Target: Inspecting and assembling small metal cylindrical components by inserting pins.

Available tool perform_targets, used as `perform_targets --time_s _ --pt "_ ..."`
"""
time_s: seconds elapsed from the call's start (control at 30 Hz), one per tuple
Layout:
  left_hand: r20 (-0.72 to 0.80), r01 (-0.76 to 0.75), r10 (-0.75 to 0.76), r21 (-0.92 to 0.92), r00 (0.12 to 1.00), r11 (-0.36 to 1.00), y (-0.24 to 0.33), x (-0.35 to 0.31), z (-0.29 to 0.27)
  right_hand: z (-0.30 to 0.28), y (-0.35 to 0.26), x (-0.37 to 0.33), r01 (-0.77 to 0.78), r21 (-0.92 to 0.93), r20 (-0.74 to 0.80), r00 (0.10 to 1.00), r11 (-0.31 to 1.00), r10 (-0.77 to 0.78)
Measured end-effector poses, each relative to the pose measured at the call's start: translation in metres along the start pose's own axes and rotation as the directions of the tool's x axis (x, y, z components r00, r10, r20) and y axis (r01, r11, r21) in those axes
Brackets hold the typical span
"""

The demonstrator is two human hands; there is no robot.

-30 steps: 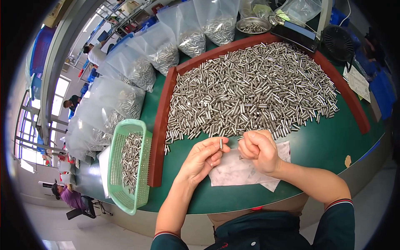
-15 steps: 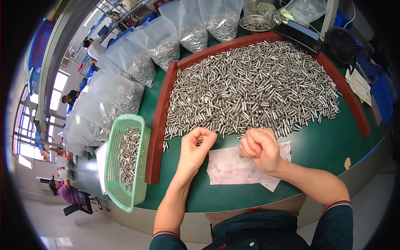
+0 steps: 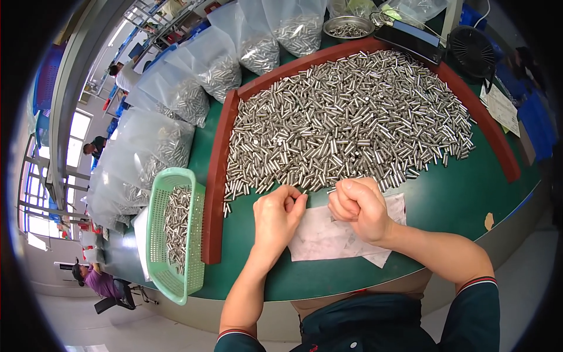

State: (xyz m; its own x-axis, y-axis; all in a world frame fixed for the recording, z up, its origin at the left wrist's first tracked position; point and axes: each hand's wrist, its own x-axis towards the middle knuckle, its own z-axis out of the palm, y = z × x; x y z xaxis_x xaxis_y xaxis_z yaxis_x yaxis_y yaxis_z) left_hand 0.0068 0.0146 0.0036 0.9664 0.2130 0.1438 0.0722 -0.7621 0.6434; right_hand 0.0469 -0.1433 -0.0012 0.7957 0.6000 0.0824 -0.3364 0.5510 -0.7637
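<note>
A wide heap of short silver metal pins (image 3: 346, 117) covers the green tabletop in front of me. At its near edge my left hand (image 3: 277, 218) is closed, thumb and forefinger pressed together. A tiny metallic glint shows by its fingertips, but what the hand holds is too small to make out. Just right of it, my right hand (image 3: 360, 210) is curled into a loose fist, and its fingers hide whatever is inside. Below both hands lies a smudged whitish cloth (image 3: 322, 242), partly covered by the right hand.
Dark red rails (image 3: 216, 193) fence the heap at left, back and right. Left of them stands a green plastic basket (image 3: 198, 234) with more pins. Clear bags (image 3: 223, 70) of pins line the far left; a metal bowl (image 3: 349, 20) and a black fan (image 3: 471, 53) stand behind.
My left hand has turned, with its back now facing up more and the fingers drawn together. My right hand stays closed in nearly the same place. The whole view has shifted slightly.
</note>
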Motion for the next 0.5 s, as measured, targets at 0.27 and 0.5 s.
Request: perform_targets --time_s 0.27,0.5 --pt "0.237 -0.472 0.466 -0.032 0.853 0.881 0.002 -0.007 -0.011 0.003 -0.001 0.003 -0.011 0.023 0.004 1.0 1.0 0.01" --pt "0.209 -0.103 0.105 -0.02 0.972 0.994 0.008 -0.013 -0.004 0.001 -0.001 0.006 0.018 -0.005 0.004 1.0 1.0 -0.018"
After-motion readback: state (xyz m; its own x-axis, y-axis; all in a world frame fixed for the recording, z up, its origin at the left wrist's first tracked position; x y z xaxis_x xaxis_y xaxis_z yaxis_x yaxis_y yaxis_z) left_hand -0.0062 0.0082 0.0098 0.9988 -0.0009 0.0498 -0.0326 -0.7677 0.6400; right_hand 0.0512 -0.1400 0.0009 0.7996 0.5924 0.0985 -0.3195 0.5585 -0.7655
